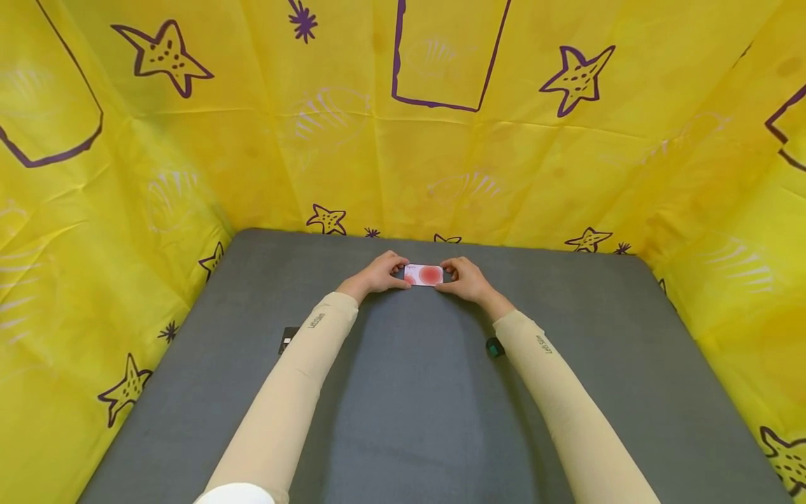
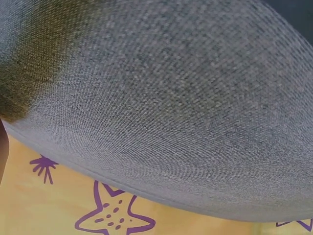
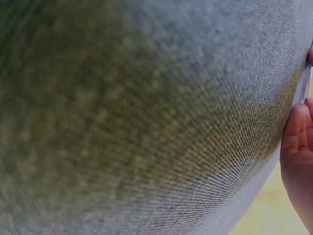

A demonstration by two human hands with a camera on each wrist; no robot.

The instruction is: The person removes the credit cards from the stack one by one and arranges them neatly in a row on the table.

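Note:
Both hands hold a small flat rectangular item (image 1: 424, 274) between them in the head view, over the far middle of the grey surface. Its pale pink face shows a large red circle, a smaller red patch and tiny dark print; its short ends look dark. My left hand (image 1: 381, 271) pinches the left end between thumb and fingers. At the opposite end my right hand (image 1: 467, 279) does the same. In the right wrist view part of the right hand (image 3: 299, 152) appears at the edge. Only a sliver of the left hand (image 2: 3, 149) shows in the left wrist view.
A grey cloth-covered table (image 1: 403, 420) spreads under both arms. Yellow curtains (image 1: 378, 161) with purple starfish drawings enclose it at the back and sides. A small black item (image 1: 288, 338) shows beside the left sleeve, and a dark green one (image 1: 495, 348) beside the right sleeve.

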